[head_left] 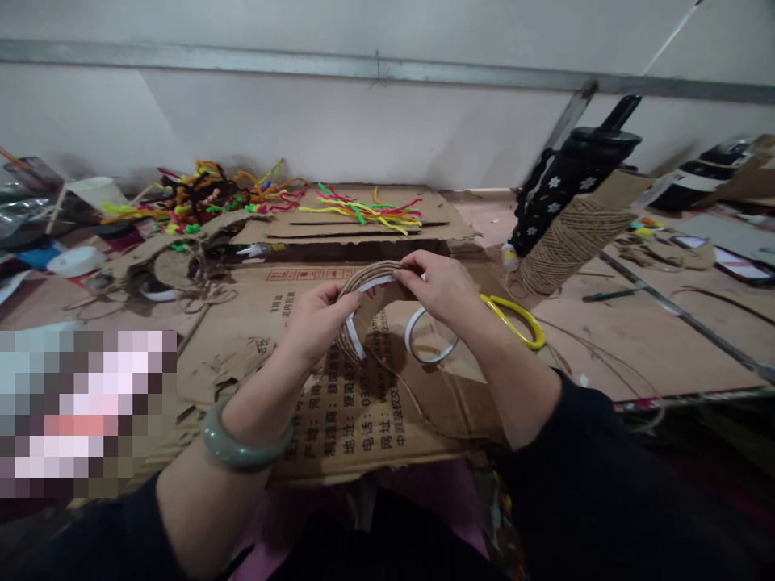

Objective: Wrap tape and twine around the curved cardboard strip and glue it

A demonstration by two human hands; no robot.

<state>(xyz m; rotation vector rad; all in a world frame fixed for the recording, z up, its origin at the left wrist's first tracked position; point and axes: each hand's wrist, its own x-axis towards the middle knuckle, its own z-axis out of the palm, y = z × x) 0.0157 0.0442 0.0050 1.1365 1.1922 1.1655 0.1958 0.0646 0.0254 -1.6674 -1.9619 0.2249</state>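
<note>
Fingers [349, 303] of the left hand [310, 321] and right hand [446, 289] pinch a twine-covered band [370, 273] at two spots on its arc, likely to keep the coils from slipping, above printed cardboard [242, 323] on the bench [678, 339]. Forearms converge, thumbs body-side. White ring [432, 361] and yellow ring [538, 334] sit rightward, twine spool [575, 234] behind, probably parked within reach.

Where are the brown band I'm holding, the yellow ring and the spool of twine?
Brown band [371, 273]: head view, on its ridged outer side.
Yellow ring [537, 342]: head view, on its right end.
Spool of twine [572, 238]: head view, on its wound middle.
</note>
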